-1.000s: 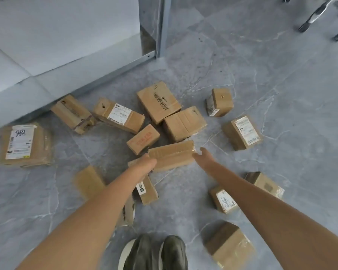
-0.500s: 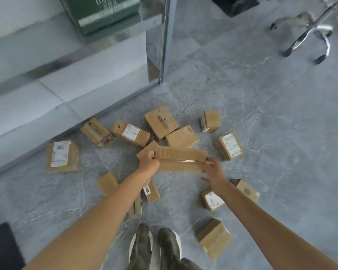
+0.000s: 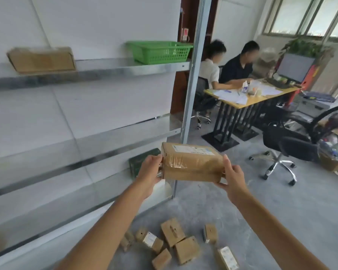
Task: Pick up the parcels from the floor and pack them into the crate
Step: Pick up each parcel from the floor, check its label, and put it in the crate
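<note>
I hold a long brown cardboard parcel (image 3: pixel 191 162) with a white label and clear tape, lifted in front of the metal shelving. My left hand (image 3: pixel 149 169) grips its left end and my right hand (image 3: pixel 232 173) grips its right end. Several more cardboard parcels (image 3: pixel 174 232) lie on the grey floor below. A green plastic crate (image 3: pixel 158 51) sits on the upper shelf, above and slightly left of the held parcel. A second dark green crate (image 3: pixel 142 162) on a lower shelf is partly hidden behind my left hand.
A cardboard box (image 3: pixel 41 59) sits on the upper shelf at left. A metal shelf post (image 3: pixel 191 88) stands behind the parcel. Two people sit at a desk (image 3: pixel 248 98) beyond. An office chair (image 3: pixel 300 145) stands on the right.
Both hands took hold of the long parcel on the floor and raised it to shelf height. My view has tilted up from the floor to the shelving and room.
</note>
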`<state>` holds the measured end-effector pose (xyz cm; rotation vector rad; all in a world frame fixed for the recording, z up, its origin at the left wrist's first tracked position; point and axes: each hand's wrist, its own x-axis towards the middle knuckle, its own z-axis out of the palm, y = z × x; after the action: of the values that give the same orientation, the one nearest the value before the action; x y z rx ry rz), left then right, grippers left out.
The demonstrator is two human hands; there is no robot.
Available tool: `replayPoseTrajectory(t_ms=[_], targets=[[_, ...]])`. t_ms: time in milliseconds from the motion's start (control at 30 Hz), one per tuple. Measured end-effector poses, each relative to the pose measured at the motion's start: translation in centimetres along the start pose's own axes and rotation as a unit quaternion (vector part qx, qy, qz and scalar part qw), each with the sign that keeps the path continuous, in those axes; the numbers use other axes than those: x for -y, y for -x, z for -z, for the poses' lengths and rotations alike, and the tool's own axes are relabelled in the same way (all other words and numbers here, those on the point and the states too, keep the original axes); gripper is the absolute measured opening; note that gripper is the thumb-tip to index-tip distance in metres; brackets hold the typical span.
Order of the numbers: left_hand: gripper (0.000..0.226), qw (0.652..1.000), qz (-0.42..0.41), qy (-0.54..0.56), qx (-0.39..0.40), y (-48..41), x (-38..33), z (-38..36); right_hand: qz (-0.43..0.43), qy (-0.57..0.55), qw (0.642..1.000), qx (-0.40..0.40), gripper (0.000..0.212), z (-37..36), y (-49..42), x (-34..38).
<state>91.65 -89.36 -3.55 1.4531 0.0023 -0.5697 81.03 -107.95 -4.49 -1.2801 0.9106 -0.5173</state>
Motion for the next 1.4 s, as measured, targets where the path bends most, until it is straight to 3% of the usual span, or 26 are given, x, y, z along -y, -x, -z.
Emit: replayPoseTrajectory(t_ms=[100,233,367,467,600,833,933,1033,1167,1300,1400], targets=[[0.022,0.997,-0.072,-0.007,-0.018,6.6,-6.9,1.4,0.058,-0.028,0.998,-0.011,0.031,-0.9,5.6,6.6],[0.030,0.989,-0.137,-0.010,-0.059,15.9,-10.0,4.9,0.114,-0.063,0.991,0.013,0.019,-1.0,14.6,9.9],[0.048,0.987,-0.137,0.049,-0.062,25.2,-8.9,9.4,0.145,-0.108,0.983,0.027,0.018,-0.7,25.1,8.9],[0.064,0.988,-0.146,0.049,0.003,31.4,-6.8,13.4,0.178,-0.122,0.975,0.044,0.015,-0.1,32.5,6.6],[0.075,0.987,-0.139,0.011,0.081,37.7,-4.5,18.2,0.221,-0.100,0.962,0.123,0.013,0.9,40.4,3.3],[0.085,0.982,-0.171,-0.042,0.060,47.0,-2.0,21.8,0.205,-0.092,0.951,0.214,0.010,3.4,47.8,0.6],[0.090,0.981,-0.142,-0.117,0.069,51.1,-0.4,22.0,0.225,-0.094,0.941,0.237,0.009,4.9,48.4,0.9],[0.090,0.987,-0.107,-0.078,0.087,54.2,1.2,22.2,0.231,-0.099,0.937,0.243,0.007,6.5,48.6,1.7],[0.104,0.994,-0.107,-0.008,0.017,56.7,2.3,22.0,0.241,-0.079,0.925,0.283,0.012,7.5,50.6,1.6],[0.077,0.988,-0.122,-0.083,0.038,60.3,4.8,21.5,0.233,-0.074,0.904,0.351,0.026,7.2,52.8,1.5],[0.071,0.988,-0.149,0.034,-0.025,62.9,7.2,20.9,0.204,-0.023,0.892,0.402,0.054,5.9,55.7,0.4]])
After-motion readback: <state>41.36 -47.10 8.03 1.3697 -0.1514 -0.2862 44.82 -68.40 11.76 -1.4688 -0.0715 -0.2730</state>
